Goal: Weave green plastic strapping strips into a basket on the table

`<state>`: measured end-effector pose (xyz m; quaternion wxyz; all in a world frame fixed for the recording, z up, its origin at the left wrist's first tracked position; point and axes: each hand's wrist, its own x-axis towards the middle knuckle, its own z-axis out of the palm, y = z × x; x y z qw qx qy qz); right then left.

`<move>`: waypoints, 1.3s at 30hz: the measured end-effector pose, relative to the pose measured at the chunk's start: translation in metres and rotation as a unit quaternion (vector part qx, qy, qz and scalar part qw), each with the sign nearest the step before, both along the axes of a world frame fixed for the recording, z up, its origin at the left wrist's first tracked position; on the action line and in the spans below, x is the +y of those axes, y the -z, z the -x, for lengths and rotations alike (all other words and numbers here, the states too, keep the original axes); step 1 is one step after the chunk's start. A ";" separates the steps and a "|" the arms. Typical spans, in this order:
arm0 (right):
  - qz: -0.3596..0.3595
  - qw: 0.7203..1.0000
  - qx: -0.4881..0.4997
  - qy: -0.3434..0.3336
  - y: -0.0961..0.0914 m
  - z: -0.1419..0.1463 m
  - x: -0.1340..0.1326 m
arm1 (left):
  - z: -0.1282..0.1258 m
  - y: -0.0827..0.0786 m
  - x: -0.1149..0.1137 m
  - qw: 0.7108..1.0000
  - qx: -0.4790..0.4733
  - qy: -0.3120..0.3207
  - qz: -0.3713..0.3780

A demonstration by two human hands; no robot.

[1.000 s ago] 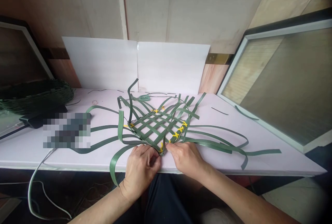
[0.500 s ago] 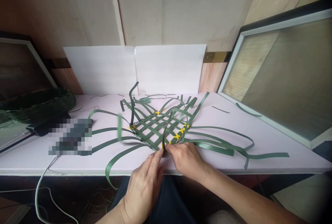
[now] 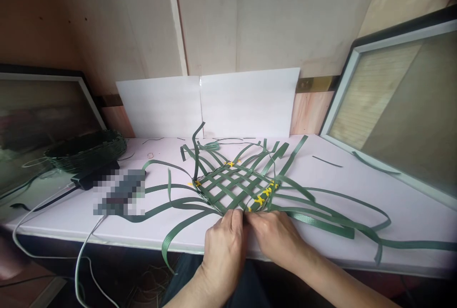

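A flat open lattice of green plastic straps [image 3: 238,199] lies on the table, one corner toward me. Yellow ties [image 3: 267,192] bind its right edge, with more at the far and left corners. Long loose strap ends fan out on every side. At the near corner my left hand [image 3: 225,243] is closed, fingertips pinched on a green strap. Just to its right, my right hand [image 3: 276,232] is also closed, thumb and fingers pressed against the same corner. The fingers hide the exact strap piece between them.
Left on the pale table [image 3: 53,224] are a green woven basket [image 3: 89,150], a black box [image 3: 94,174] and a blurred-out dark device [image 3: 124,185] with a white cable [image 3: 80,246]. White boards [image 3: 250,103] stand behind; a framed pane [image 3: 400,113] leans at right.
The dark strap end that stood up between my hands no longer shows upright. My left hand has curled more tightly at the corner. The whole view has shifted, moving the scene rightward.
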<state>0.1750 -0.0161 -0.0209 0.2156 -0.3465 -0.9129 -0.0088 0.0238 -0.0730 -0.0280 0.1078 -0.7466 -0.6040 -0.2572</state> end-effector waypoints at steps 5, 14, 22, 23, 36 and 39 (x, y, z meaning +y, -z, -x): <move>-0.008 1.000 -0.010 -0.003 -0.006 -0.003 -0.006 | 0.011 -0.009 0.006 0.998 -0.004 0.052 0.034; 0.053 0.998 -0.008 0.021 -0.005 0.019 -0.015 | 0.030 -0.015 0.001 0.993 -0.093 0.034 0.064; 0.048 0.998 -0.035 0.035 -0.011 0.016 -0.014 | 0.020 -0.005 0.000 0.983 -0.170 0.056 0.035; 0.050 0.997 -0.047 0.038 -0.014 0.016 -0.013 | 0.022 -0.005 0.000 0.982 -0.175 0.059 0.043; 0.130 0.986 -0.083 0.059 -0.039 0.016 -0.006 | 0.032 -0.022 0.004 0.949 -0.243 0.131 0.155; 0.136 0.985 -0.078 0.073 -0.041 0.017 -0.008 | 0.027 -0.018 0.007 0.965 -0.220 0.083 0.116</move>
